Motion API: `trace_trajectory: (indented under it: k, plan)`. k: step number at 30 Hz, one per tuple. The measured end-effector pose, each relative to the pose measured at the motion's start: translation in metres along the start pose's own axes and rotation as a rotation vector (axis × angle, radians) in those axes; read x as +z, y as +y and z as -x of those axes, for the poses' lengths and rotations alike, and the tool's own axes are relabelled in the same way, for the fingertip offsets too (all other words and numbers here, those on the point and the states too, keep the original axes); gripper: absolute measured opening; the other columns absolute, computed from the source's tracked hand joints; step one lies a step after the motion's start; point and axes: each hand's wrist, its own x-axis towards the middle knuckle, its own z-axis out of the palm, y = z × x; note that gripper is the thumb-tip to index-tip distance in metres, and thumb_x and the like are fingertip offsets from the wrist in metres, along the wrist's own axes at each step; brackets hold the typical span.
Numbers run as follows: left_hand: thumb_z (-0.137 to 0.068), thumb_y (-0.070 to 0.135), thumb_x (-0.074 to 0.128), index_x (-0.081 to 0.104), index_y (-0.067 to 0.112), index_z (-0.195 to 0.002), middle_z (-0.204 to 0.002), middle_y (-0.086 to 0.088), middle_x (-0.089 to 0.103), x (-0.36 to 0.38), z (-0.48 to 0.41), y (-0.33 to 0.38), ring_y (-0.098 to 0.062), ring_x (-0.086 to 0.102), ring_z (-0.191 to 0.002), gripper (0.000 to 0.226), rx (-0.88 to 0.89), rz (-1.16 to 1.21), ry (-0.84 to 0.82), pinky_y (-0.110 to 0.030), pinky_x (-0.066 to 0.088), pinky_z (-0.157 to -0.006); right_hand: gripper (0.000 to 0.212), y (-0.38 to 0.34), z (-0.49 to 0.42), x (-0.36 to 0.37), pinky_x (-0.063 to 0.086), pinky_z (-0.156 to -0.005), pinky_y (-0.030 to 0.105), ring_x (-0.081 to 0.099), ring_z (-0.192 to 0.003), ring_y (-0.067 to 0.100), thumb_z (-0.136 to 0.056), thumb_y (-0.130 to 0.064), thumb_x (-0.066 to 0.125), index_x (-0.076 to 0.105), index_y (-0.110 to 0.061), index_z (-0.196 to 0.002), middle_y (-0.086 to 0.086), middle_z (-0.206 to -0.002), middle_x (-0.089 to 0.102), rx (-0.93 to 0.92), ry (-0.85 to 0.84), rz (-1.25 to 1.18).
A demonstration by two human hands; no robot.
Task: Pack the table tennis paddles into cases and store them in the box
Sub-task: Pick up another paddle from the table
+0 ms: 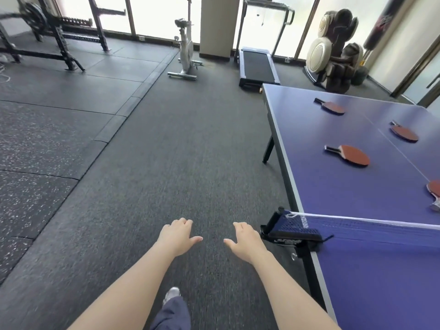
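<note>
While left hand (pixel 177 235), right hand (pixel 245 239) hover slack, four paddles (pixel 354 155) dot table (pixel 333 186).

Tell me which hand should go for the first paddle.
Probably the right hand: it hangs empty beside the table, where the paddles lie. The left hand, also empty, is farther out over the floor.

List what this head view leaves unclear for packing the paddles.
- Red-rubber paddle nearest the net: head view, cut off by the right edge.
- Blue table tennis table: head view, far side beyond the right edge.
- Cases and storage box: nowhere in frame.
- Black metal weight rack, top left: blurred.
</note>
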Motion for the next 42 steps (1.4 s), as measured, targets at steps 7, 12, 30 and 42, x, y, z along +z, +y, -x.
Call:
trace_trajectory:
  k: [7,12,30,42]
  plan:
    - [-0.093,0.06,0.038,0.039,0.014,-0.139,-0.138,-0.005,0.047,-0.088,-0.122,-0.07,-0.024,0.044,-0.128,0.066,0.056,-0.027,0.036,-0.036,0.036,-0.104,0.068,-0.045,-0.129,-0.063,0.023,-0.117,0.039,0.024,-0.143,0.024,-0.098,-0.047,0.039,0.018,-0.009,-0.151,0.009,-0.155,0.027,0.056,0.017,-0.017]
    - [-0.092,0.061,0.038,0.041,0.015,-0.138,-0.137,-0.004,0.049,-0.142,-0.201,-0.095,-0.022,0.043,-0.129,0.065,0.116,-0.054,0.093,-0.036,0.033,-0.107,0.068,-0.052,-0.2,-0.106,0.024,-0.116,0.038,0.027,-0.141,0.023,-0.098,-0.047,0.038,0.019,-0.009,-0.15,0.008,-0.153,0.029,0.099,0.059,-0.044]
    - [-0.094,0.059,0.037,0.024,0.014,-0.149,-0.15,-0.004,0.036,-0.283,-0.5,0.059,-0.022,0.033,-0.138,0.073,0.438,-0.14,0.057,-0.036,0.029,-0.112,0.069,0.122,-0.389,-0.222,0.022,-0.117,0.038,0.022,-0.144,0.021,-0.097,-0.048,0.04,0.018,-0.012,-0.151,0.007,-0.155,0.025,0.454,0.179,-0.321]
    - [-0.094,0.057,0.04,0.025,0.015,-0.148,-0.148,-0.001,0.037,-0.304,-0.619,0.278,-0.02,0.034,-0.137,0.071,0.918,-0.254,-0.022,-0.034,0.031,-0.108,0.068,0.264,-0.376,-0.243,0.022,-0.117,0.036,0.02,-0.144,0.021,-0.098,-0.048,0.038,0.014,-0.014,-0.152,0.004,-0.156,0.022,0.942,0.292,-0.554]
